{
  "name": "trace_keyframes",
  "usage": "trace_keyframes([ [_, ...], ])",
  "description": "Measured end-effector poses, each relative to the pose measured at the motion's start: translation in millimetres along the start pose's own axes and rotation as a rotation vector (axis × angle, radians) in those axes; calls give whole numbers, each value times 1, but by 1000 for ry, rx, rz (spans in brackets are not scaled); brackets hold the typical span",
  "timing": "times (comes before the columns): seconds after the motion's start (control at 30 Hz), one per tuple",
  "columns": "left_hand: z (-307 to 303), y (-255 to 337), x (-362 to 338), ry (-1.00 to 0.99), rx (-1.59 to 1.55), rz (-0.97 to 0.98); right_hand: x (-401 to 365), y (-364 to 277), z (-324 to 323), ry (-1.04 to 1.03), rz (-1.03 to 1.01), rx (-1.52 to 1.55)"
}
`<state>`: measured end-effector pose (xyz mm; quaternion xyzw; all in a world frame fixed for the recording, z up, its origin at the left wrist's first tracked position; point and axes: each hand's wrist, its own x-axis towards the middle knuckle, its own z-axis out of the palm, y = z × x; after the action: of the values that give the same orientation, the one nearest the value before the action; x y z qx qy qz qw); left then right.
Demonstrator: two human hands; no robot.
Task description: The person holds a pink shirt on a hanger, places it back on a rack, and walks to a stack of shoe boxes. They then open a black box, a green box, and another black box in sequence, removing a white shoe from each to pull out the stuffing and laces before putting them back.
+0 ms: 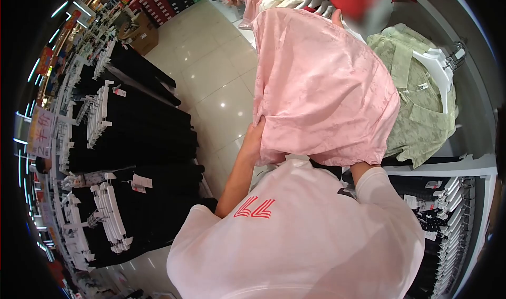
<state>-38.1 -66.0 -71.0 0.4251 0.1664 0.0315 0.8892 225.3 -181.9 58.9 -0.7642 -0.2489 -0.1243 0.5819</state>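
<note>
A pink patterned shirt (321,83) is spread out in front of my chest, its fabric hanging in loose folds. My left hand (257,133) is closed on its left edge, with the fingertips partly hidden by the cloth. The right forearm passes beneath the shirt. At the upper edge, a thumb of my right hand (336,18) shows against the fabric; the rest of that hand is covered. Just right of the shirt, a light green patterned shirt (421,104) hangs on a white hanger (440,70).
Black trousers (142,130) hang on white clip hangers along the left. More garments (271,0) hang on a rail at the top. On the right, dark clothes (421,193) hang under a white shelf (443,167). A cardboard box (142,34) stands on the tiled floor (211,72).
</note>
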Motion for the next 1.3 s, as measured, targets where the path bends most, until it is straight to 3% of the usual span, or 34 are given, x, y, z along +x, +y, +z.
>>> trace_keyframes([
  [0.13, -2, 3, 11, 150, 89, -7, -12, -2, -14, -2, -57, -67],
  [0.2, -16, 0, 25, 293, 968, 167, -16, -5, -16, -2, -85, -100],
  [0.23, -16, 0, 28, 291, 968, 167, -18, -8, -16, -2, -100, -116],
  [0.3, -15, 3, 34, 341, 819, 546, -19, -10, -16, 1, -131, -146],
  [0.33, -2, 20, 28, 341, 819, 545, -20, -11, -15, -1, -146, -161],
  [0.4, 38, 73, 1, -66, 76, 272, -28, -15, -12, -12, -159, -173],
  [0.43, 46, 86, -2, -61, 75, 276, -39, -20, -7, 45, -249, -366],
  [0.47, 51, 96, -3, -184, 156, 249, -49, -25, -4, 103, -341, -558],
  [0.5, 56, 105, -2, -308, 237, 221, -55, -37, -5, 66, -354, -624],
  [0.53, 64, 110, -1, -303, 235, 225, -57, -39, -2, 61, -358, -621],
  [0.6, 79, 115, 6, -192, 1059, 494, -61, -42, 0, -55, -370, -902],
  [0.63, 80, 118, 11, -83, 1113, 344, -61, -41, 1, -108, -341, -917],
  [0.67, 77, 121, 14, -77, 1111, 345, -60, -41, -6, -112, -346, -916],
  [0.77, 60, 145, 20, -202, 1063, 446, -38, -29, -46, -263, -392, -444],
  [0.8, 59, 158, 17, -198, 1064, 452, -32, -12, -61, -261, -398, -442],
  [0.87, 61, 188, 6, -276, 1142, 473, -26, 14, -79, -145, -319, -18],
  [1.03, 81, 236, 12, -360, 1025, 410, -30, 41, -49, -218, -239, -54],
  [1.1, 97, 252, 25, -453, 1016, 490, -85, 18, -22, -252, -211, -79],
  [1.3, 97, 294, 91, -415, 1014, 575, -188, -1, 46, -409, -102, -124],
])
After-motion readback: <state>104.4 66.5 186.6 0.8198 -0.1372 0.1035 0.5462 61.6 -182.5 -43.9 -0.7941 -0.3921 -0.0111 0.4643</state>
